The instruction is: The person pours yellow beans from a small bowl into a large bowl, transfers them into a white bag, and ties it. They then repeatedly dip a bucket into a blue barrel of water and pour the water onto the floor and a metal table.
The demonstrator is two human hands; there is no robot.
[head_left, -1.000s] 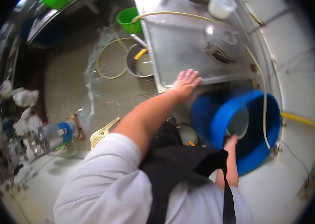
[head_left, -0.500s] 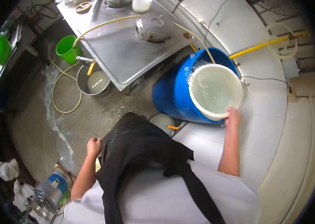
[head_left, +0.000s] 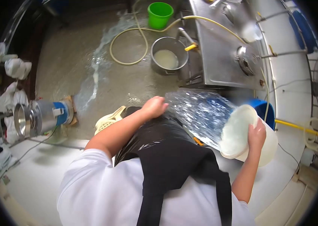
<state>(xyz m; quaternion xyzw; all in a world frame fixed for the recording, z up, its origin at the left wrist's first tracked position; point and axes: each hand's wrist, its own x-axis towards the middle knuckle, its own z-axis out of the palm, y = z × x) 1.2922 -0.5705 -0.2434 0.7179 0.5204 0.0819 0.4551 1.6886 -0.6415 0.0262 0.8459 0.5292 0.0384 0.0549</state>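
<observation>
Gripping the rim of a white bucket [head_left: 269, 148], my right hand [head_left: 257, 133] holds it tipped on its side, mouth toward the left. A broad sheet of water [head_left: 202, 116] flies out of it across the front of me, blurred by its speed. My left hand [head_left: 155, 107] is held out over my dark apron [head_left: 159, 137], fingers curled, at the left end of the spray; nothing shows in it. Behind the bucket stands the blue barrel [head_left: 265, 108], largely hidden by bucket and water. An orange handle [head_left: 198, 141] peeks out under the spray.
A steel pot [head_left: 184, 56] with cloudy liquid and a green bucket [head_left: 159, 15] stand on the wet floor beside a looped hose [head_left: 112, 49]. The steel counter [head_left: 219, 60] is ahead right. To the left are a metal machine [head_left: 48, 115] and a cream plastic stool [head_left: 108, 119].
The white bucket has come out of the barrel top and tipped leftward, throwing its water. My left hand has risen forward from my side. The view has turned left.
</observation>
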